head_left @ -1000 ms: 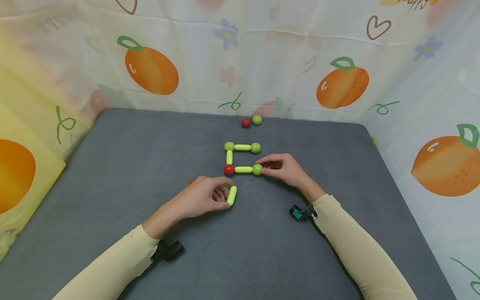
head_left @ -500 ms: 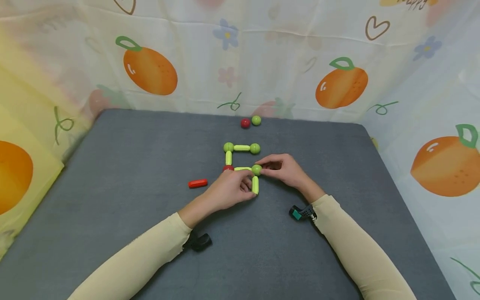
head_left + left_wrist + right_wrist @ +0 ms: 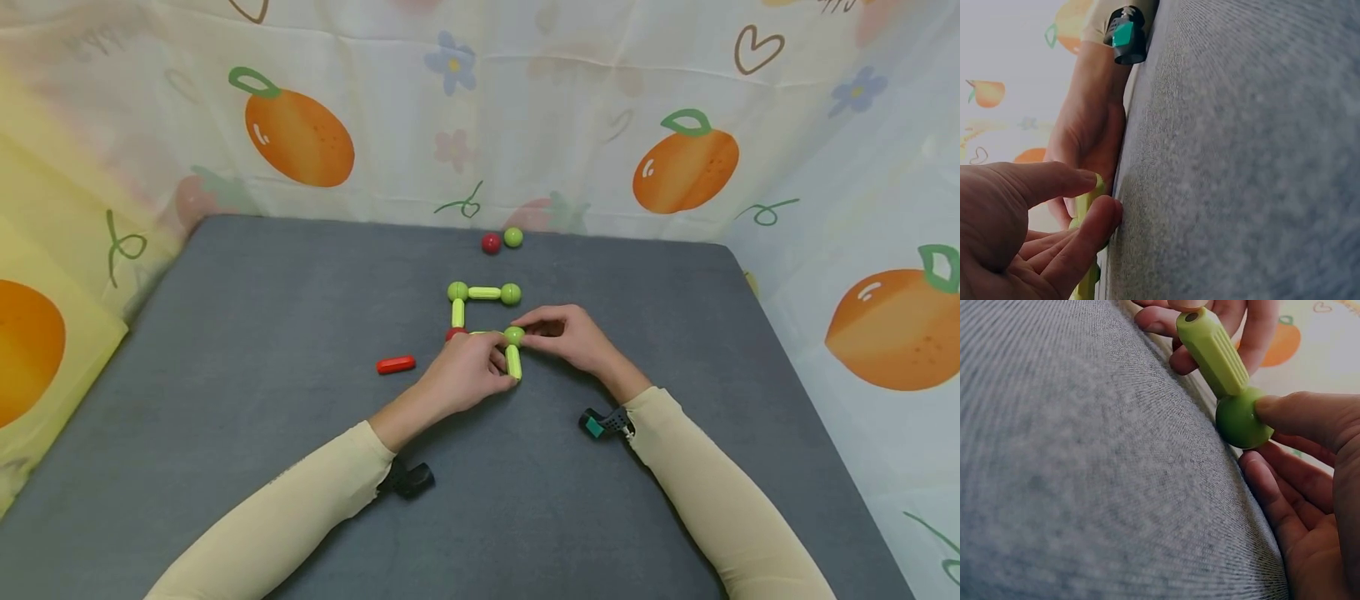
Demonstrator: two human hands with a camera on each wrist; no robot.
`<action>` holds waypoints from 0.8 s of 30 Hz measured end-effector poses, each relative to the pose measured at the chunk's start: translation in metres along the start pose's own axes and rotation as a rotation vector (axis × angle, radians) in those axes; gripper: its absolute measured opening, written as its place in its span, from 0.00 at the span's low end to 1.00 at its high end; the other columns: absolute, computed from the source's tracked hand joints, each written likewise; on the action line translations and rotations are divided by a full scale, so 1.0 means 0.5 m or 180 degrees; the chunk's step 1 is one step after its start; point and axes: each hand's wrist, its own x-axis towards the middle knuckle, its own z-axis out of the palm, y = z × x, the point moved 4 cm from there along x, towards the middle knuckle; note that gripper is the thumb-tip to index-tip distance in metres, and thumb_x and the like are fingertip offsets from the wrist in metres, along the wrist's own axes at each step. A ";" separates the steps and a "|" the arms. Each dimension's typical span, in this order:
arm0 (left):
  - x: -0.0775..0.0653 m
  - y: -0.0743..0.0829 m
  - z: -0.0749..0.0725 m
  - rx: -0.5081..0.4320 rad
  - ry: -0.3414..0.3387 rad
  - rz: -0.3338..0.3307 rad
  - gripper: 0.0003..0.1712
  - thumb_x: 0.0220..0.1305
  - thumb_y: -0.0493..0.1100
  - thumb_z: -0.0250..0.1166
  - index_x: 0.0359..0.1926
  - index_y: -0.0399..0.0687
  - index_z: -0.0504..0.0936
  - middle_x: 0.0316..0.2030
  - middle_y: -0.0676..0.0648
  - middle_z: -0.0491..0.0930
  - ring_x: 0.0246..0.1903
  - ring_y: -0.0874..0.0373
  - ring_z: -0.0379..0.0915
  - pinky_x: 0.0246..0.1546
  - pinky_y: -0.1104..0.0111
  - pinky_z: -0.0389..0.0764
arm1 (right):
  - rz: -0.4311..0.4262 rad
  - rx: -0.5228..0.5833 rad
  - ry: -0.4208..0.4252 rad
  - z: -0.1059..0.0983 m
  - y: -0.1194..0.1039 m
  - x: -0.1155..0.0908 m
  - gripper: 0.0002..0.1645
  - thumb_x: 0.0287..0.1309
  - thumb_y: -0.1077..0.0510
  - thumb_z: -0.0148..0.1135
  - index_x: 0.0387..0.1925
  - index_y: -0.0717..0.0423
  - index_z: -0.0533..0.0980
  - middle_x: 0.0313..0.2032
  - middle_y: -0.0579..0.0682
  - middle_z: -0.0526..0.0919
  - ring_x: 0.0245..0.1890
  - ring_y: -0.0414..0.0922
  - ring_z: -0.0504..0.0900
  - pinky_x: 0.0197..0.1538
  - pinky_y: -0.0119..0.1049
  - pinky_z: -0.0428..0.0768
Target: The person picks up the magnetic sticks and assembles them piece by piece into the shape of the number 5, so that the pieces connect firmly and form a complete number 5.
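Yellow-green stick (image 3: 513, 363) is being pinched by L hand (image 3: 467, 373) & held against green ball (image 3: 513, 336), which is being gripped by R hand (image 3: 568, 337).

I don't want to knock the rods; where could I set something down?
Bare table: left of the red rod to the left edge, and right of the right hand to the right edge. Crowded: the middle, where the left hand holds a lime rod at a green ball.

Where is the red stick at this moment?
In the head view, the red stick lies on the gray table, just left of the left hand.
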 end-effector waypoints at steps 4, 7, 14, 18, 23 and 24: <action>0.001 0.002 0.000 -0.0046 0.0016 -0.0059 0.25 0.64 0.40 0.80 0.59 0.38 0.84 0.36 0.53 0.89 0.31 0.69 0.82 0.39 0.68 0.85 | -0.0020 -0.0002 0.0015 -0.002 -0.002 0.000 0.14 0.72 0.61 0.73 0.56 0.57 0.89 0.47 0.53 0.90 0.42 0.50 0.86 0.48 0.40 0.84; 0.001 0.003 0.001 -0.0076 0.0012 -0.0088 0.22 0.65 0.40 0.80 0.56 0.40 0.84 0.37 0.52 0.89 0.32 0.68 0.83 0.40 0.67 0.85 | -0.0031 -0.0025 0.0020 -0.001 -0.001 0.000 0.14 0.72 0.61 0.73 0.56 0.58 0.89 0.47 0.53 0.90 0.42 0.50 0.86 0.48 0.39 0.84; 0.002 0.004 0.006 -0.0010 0.0042 -0.0066 0.19 0.64 0.41 0.81 0.51 0.42 0.84 0.37 0.52 0.89 0.32 0.67 0.83 0.39 0.67 0.85 | -0.0019 -0.0038 0.0023 -0.001 0.002 -0.001 0.13 0.72 0.62 0.73 0.55 0.58 0.89 0.47 0.53 0.90 0.42 0.49 0.86 0.48 0.39 0.84; 0.003 0.006 0.005 0.0000 0.0057 -0.0050 0.19 0.64 0.41 0.81 0.51 0.42 0.84 0.36 0.53 0.88 0.32 0.67 0.82 0.38 0.68 0.84 | -0.0030 -0.0031 0.0031 -0.001 -0.002 -0.001 0.13 0.72 0.62 0.73 0.55 0.57 0.89 0.46 0.52 0.90 0.42 0.50 0.86 0.48 0.39 0.84; 0.002 0.009 0.004 0.0041 0.0055 -0.0017 0.18 0.64 0.41 0.81 0.50 0.41 0.84 0.36 0.52 0.88 0.31 0.66 0.82 0.37 0.68 0.84 | -0.0024 -0.0043 0.0018 0.001 -0.004 -0.001 0.13 0.72 0.61 0.73 0.55 0.58 0.89 0.45 0.53 0.90 0.41 0.50 0.85 0.47 0.38 0.83; 0.001 0.009 0.004 0.0047 0.0053 -0.0011 0.18 0.64 0.41 0.81 0.50 0.41 0.84 0.36 0.52 0.88 0.31 0.66 0.82 0.37 0.68 0.84 | -0.0024 -0.0042 0.0013 0.001 -0.004 -0.001 0.13 0.72 0.61 0.73 0.55 0.58 0.89 0.44 0.52 0.90 0.41 0.51 0.85 0.47 0.38 0.83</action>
